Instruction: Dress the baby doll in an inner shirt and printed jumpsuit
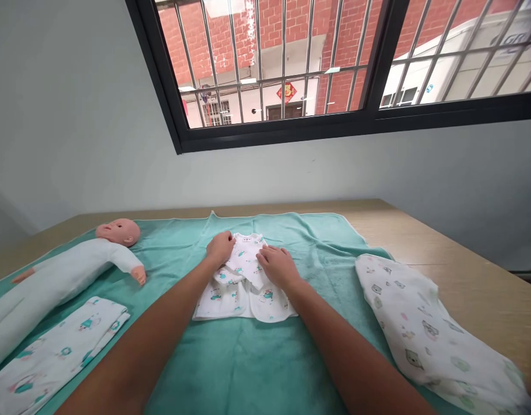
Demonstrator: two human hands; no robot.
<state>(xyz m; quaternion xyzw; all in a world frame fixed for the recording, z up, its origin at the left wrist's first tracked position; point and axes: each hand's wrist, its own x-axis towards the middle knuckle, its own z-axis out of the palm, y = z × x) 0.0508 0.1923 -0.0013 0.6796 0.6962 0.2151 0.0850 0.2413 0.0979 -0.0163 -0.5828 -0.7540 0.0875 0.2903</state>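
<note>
A wooden table [442,242] stands against a grey wall under a barred window [291,57], and a teal towel [248,369] covers most of the top.

The vest [230,302], a small white baby top with a teal print, lies flat at the middle of the towel, nearer the table's far edge than the near one. My left hand [221,246] sits on its far-left corner with the fingers curled under. I cannot tell whether they pinch cloth or only press on it. My right hand [277,266] lies on its right half, palm down, fingers loose and spread, gripping nothing.

I judge the vest to be very light, thin and limp. It would sag and unfold if lifted by 1 point, and it should slide easily over the towel's pile. The best holds look like the 2 shoulders or the 2 hem corners, pinched at the edge. It is not fragile.

Counting:
- 1 vest
- 1 towel
- 1 doll [75,265] in a white suit, lying along the left edge
- 1 folded printed cloth [53,351] at the near-left corner
- 1 larger printed cloth [421,323] at the towel's right side, partly on bare wood
- 2 hands, both mine
</note>
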